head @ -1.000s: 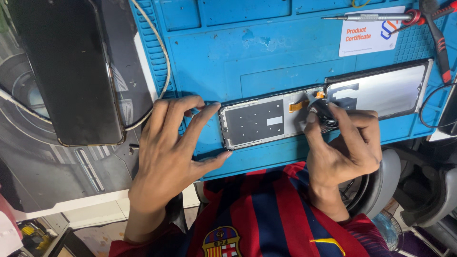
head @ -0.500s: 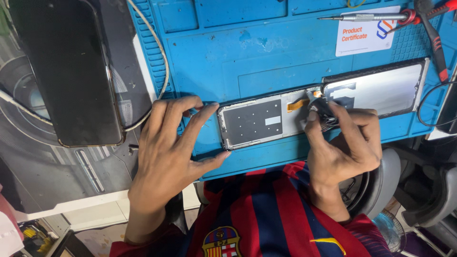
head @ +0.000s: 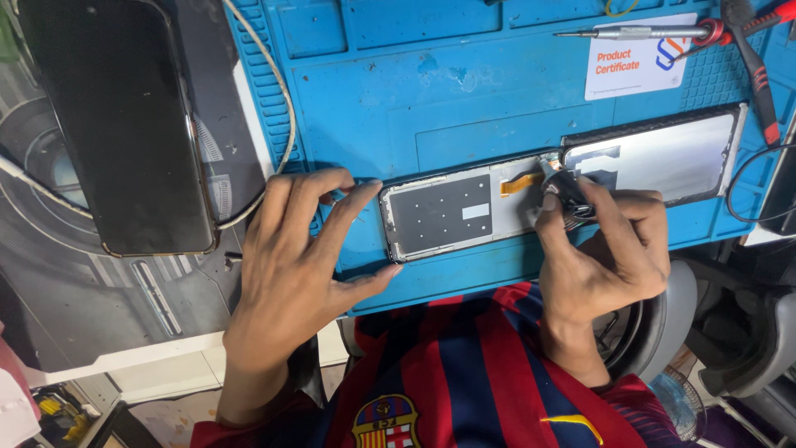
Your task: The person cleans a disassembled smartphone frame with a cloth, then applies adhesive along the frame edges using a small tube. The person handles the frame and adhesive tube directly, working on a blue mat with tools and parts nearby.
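Head view: the left hand, fingers spread apart, is bracing an opened phone frame on the blue mat. The right hand fingers are pinching together on a small dark part at the frame's right end.

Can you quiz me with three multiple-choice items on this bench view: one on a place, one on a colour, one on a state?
1. Where is the precision screwdriver?
A. top right of the mat
B. under the left hand
C. on the dark phone

2. What colour is the work mat?
A. grey
B. blue
C. green

3. How does the opened phone body lie?
A. closed, screen up
B. standing on edge
C. flat, joined by an orange flex cable to the lifted screen

Key: 1 A, it lies beside the white card; 2 B, blue all over; 3 C, left hand steadies its end, right hand at the joint.
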